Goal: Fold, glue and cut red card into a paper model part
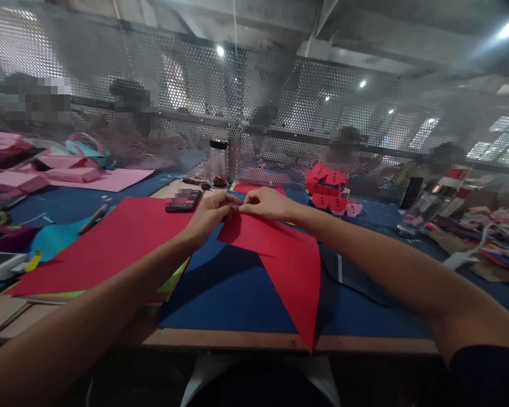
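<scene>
In the head view, two bare hands meet at the middle of the frame over one red sheet (290,254). The left hand (210,212) has its fingers curled nearly closed, thumb and fingertips pinching the sheet's far end; the right hand (267,202) pinches the same end just beside it, fingertips together. The sheet is smooth, thin paper or card; it bows down toward the lower centre, its pointed corner overhanging the wooden table edge (212,338).

A second red sheet (114,243) lies flat at left, on top of green and yellow sheets. One black phone (184,202) rests on its far edge; its screen is too blurred to read. Two clear containers stand beyond: a jar (219,164) with a black lid at centre, and a bottle (426,209), tilted in view, at right. Between them sits one cluster of red paper pieces (328,189) marked with black dots. Several pink paper shapes (72,174) fill the left, before a perforated screen (203,85).
</scene>
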{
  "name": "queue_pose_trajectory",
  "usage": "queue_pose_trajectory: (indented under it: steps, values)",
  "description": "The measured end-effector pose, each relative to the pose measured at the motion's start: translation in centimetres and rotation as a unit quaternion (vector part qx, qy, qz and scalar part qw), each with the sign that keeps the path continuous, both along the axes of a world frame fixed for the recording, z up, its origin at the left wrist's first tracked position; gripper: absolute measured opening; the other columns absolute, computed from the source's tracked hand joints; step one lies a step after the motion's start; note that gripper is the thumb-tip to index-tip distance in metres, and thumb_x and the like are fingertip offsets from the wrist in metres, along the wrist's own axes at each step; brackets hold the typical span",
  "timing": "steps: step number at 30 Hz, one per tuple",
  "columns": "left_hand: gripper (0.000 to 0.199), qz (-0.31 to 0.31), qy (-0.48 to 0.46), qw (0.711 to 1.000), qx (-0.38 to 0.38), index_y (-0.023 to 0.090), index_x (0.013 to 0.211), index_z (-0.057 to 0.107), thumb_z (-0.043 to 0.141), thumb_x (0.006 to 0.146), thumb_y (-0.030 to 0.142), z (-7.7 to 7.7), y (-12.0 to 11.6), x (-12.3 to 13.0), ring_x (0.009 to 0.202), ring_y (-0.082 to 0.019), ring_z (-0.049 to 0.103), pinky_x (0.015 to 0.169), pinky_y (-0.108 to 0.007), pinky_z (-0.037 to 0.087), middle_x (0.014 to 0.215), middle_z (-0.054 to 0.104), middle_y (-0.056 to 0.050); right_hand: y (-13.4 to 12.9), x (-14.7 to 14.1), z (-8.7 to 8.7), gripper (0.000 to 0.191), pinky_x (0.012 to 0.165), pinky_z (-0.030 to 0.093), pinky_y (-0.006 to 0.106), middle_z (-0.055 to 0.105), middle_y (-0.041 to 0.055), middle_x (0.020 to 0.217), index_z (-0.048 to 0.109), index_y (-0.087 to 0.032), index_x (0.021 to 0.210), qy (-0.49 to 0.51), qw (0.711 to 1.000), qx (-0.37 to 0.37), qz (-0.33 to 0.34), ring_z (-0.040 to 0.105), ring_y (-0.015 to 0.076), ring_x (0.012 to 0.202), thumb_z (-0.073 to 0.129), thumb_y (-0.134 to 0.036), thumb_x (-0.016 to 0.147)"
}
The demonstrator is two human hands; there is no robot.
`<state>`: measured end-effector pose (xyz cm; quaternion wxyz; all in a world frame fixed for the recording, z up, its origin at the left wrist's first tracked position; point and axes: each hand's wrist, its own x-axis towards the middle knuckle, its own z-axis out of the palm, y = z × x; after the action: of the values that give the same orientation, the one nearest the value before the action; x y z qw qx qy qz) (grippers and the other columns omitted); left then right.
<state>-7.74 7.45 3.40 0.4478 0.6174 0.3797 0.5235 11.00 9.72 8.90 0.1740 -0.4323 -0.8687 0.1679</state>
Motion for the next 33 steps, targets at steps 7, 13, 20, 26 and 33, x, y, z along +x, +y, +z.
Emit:
queue_pose_trajectory:
  steps: [7, 13, 20, 26, 33]
  values:
    - [0.029, -0.009, 0.026, 0.999, -0.026, 0.016, 0.07, 0.064, 0.079, 0.07, 0.041, -0.2, 0.2, -0.1, 0.049, -0.008, 0.041, 0.049, -0.021, 0.029, 0.056, 0.05, 0.005, 0.1, 0.2, -0.2, 0.022, 0.064, 0.036, 0.027, 0.064, 0.0018, 0.076, 0.067, -0.015, 0.081, 0.058, 0.997, -0.049, 0.022, 0.053, 0.013, 0.071, 0.065, -0.035, 0.088]
    - [0.035, -0.005, 0.035, 0.999, -0.012, 0.017, 0.07, 0.061, 0.077, 0.077, 0.047, -0.4, 0.2, -0.2, 0.052, -0.009, 0.045, 0.048, -0.022, 0.029, 0.061, 0.055, 0.002, -0.5, 1.4, -0.3, 0.033, 0.061, 0.031, 0.028, 0.057, 0.0, 0.071, 0.064, -0.016, 0.074, 0.105, 0.989, -0.107, 0.015, 0.045, 0.0126, 0.068, 0.068, -0.047, 0.086]
    - [0.037, 0.001, 0.032, 0.999, -0.002, 0.017, 0.07, 0.061, 0.078, 0.077, 0.049, -0.6, 0.4, -0.3, 0.051, -0.009, 0.045, 0.047, -0.021, 0.03, 0.06, 0.056, 0.001, -1.2, 2.6, 0.1, 0.036, 0.062, 0.028, 0.029, 0.052, -0.0021, 0.069, 0.063, -0.017, 0.073, 0.121, 0.982, -0.143, 0.028, 0.041, 0.0119, 0.066, 0.072, -0.051, 0.081]
    - [0.04, 0.003, 0.02, 1.0, -0.008, 0.018, 0.067, 0.06, 0.082, 0.073, 0.05, -0.5, 0.5, -0.4, 0.047, -0.008, 0.042, 0.044, -0.021, 0.026, 0.056, 0.053, 0.003, -1.5, 3.0, 0.3, 0.036, 0.06, 0.025, 0.03, 0.047, -0.0033, 0.065, 0.06, -0.018, 0.068, 0.095, 0.985, -0.142, 0.015, 0.037, 0.0112, 0.063, 0.068, -0.048, 0.086]
    - [0.04, 0.012, -0.007, 0.999, -0.038, 0.018, 0.072, 0.061, 0.083, 0.072, 0.051, -0.1, 0.1, -0.4, 0.047, -0.01, 0.049, 0.044, -0.022, 0.032, 0.058, 0.059, 0.002, -1.8, 4.4, 0.0, 0.039, 0.055, 0.026, 0.028, 0.049, -0.0037, 0.064, 0.063, -0.018, 0.072, 0.093, 0.984, -0.149, -0.003, 0.039, 0.0101, 0.059, 0.072, -0.054, 0.082]
